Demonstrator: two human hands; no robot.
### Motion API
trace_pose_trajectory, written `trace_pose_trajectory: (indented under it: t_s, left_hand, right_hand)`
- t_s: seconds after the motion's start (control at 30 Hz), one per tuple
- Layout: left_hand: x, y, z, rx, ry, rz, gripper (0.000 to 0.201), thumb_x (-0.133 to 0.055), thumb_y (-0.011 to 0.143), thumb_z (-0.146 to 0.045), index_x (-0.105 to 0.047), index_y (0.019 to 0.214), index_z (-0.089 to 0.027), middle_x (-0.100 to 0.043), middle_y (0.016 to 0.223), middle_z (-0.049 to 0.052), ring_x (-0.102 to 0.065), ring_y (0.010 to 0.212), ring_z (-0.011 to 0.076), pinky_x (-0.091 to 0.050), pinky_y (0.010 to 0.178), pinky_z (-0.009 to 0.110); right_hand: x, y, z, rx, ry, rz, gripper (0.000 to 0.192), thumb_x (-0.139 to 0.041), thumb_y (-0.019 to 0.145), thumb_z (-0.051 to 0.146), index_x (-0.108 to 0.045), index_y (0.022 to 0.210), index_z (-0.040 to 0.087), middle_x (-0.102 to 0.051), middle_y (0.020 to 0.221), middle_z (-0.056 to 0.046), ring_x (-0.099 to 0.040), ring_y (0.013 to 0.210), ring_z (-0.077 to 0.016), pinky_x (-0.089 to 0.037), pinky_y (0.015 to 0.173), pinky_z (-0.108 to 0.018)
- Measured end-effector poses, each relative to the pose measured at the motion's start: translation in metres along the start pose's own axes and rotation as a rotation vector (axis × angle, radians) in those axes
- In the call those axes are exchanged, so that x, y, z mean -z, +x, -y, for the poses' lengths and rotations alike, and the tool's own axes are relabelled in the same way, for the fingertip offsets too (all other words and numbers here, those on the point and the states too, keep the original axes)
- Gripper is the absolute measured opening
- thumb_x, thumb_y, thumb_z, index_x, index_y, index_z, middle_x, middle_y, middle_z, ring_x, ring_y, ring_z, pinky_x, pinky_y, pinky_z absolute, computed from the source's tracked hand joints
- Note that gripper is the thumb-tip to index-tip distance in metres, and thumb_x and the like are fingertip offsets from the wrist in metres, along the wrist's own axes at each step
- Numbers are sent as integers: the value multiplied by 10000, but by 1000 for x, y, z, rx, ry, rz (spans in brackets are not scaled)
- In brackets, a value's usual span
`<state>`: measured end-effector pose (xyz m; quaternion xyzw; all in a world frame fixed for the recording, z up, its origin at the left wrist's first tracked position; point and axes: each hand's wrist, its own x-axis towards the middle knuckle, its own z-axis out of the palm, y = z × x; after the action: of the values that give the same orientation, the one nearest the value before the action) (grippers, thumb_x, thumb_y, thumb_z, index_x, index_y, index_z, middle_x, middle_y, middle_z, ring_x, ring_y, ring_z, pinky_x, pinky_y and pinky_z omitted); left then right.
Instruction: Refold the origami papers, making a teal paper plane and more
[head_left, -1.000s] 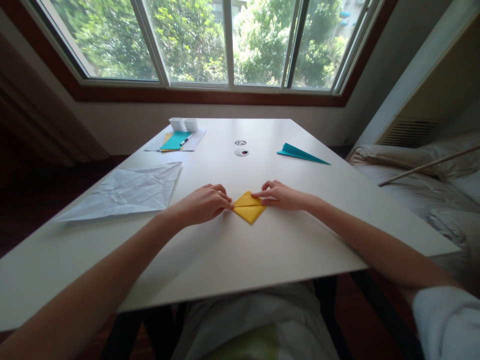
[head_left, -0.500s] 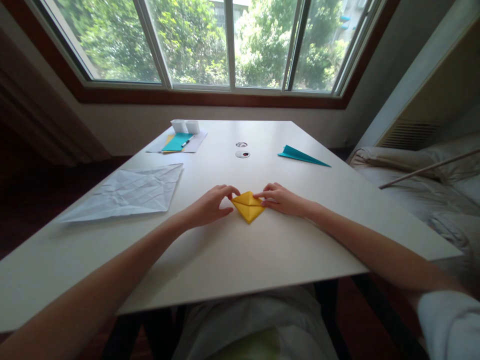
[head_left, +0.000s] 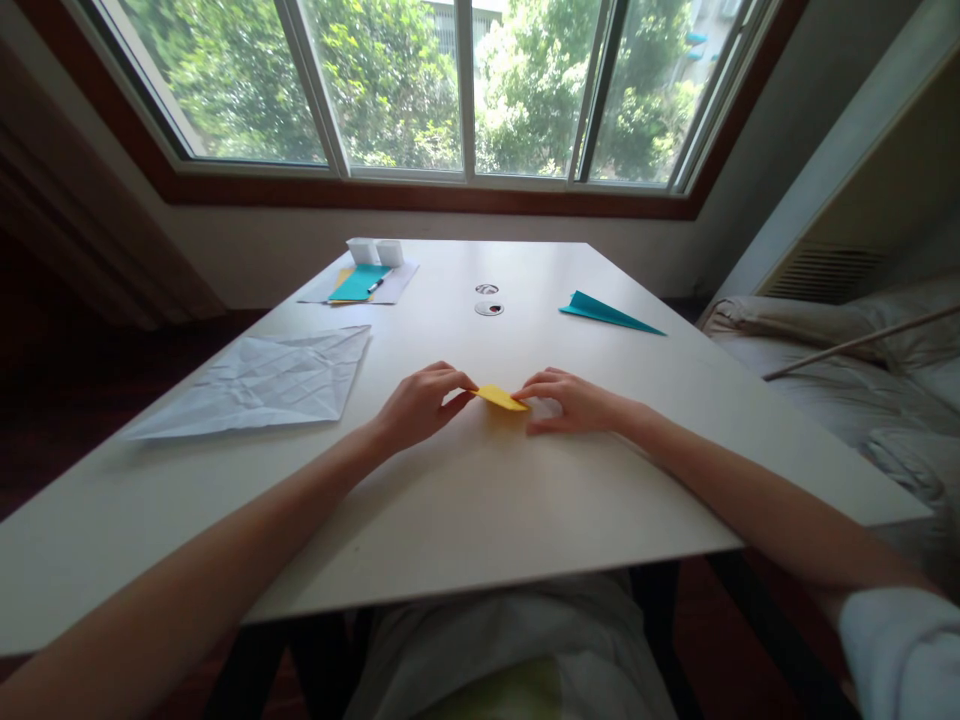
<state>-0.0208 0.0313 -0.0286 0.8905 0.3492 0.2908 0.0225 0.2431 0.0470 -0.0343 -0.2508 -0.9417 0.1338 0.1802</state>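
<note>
A small piece of folded yellow paper is tilted up from the white table, showing as a thin slanted shape. My left hand pinches its left corner between thumb and fingers. On the other side, the fingertips of my right hand touch the paper's right edge. The right thumb stands apart below them, near the tabletop. The underside of the yellow paper is hidden.
Creased white paper lies at left. Behind it are teal sheets, a pen and two white containers. A folded teal paper lies at right. Round table inserts sit mid-table, toward the window.
The yellow paper has gone from lying flat as a diamond to being tipped up. My left thumb has closed on its corner. The view has shifted slightly.
</note>
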Motion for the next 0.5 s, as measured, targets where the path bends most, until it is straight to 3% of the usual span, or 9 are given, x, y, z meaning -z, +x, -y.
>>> trace_pose_trajectory:
  t_s: [0.13, 0.27, 0.4, 0.5]
  left_hand:
    - [3, 2, -6, 132, -93, -87, 183, -520, 819, -304, -649, 830, -174, -637, 763, 36, -555, 648, 127, -454, 617, 251]
    - [3, 7, -9, 323, -357, -91, 219, -556, 781, -353, -634, 811, -150, -661, 759, 37, -571, 639, 131, -458, 592, 249]
    - [-2, 8, -6, 479, -694, -4, 258, -613, 721, -354, -609, 845, -127, -678, 812, 63, -615, 715, 162, -478, 626, 269]
    - [-7, 7, -3, 499, -661, 81, 234, -610, 700, -327, -608, 825, -130, -672, 759, 45, -611, 698, 164, -469, 621, 273]
  right_hand:
    - [-2, 2, 3, -26, 43, -145, 238, -497, 852, 308, -633, 1009, 193, -639, 916, -81, -562, 849, -167, -455, 766, -304]
    - [3, 5, 8, -175, 167, -272, 226, -489, 843, 312, -653, 880, 160, -648, 824, -56, -554, 689, -125, -443, 613, -242]
    - [9, 7, 10, -301, 252, -207, 256, -490, 830, 342, -663, 853, 155, -658, 762, -22, -520, 626, -105, -400, 569, -226]
    - [6, 7, 8, -329, 209, -150, 231, -514, 810, 330, -673, 817, 162, -645, 722, -10, -520, 637, -109, -384, 575, -229]
